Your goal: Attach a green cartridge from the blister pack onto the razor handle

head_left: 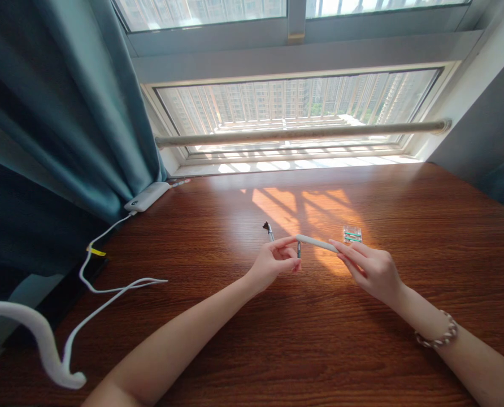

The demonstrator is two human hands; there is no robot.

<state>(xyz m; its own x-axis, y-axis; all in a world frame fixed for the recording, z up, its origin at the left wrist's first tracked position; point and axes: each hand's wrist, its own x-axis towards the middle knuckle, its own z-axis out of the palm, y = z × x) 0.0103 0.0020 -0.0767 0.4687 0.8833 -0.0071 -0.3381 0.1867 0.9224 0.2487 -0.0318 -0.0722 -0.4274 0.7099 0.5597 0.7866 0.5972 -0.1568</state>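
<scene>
Nearest us a white cable (44, 345) curls on the desk (277, 339). Our right hand (368, 268) grips a white pen (317, 243); our left hand (275, 263) pinches its refill (298, 249), not yet inserted.

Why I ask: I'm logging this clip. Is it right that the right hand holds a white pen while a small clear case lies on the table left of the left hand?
Not quite. In the head view the case lies beyond the right hand, not left of the left hand. The right hand does hold the white pen.

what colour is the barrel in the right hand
White barrel, held by the right hand; head view.
</scene>
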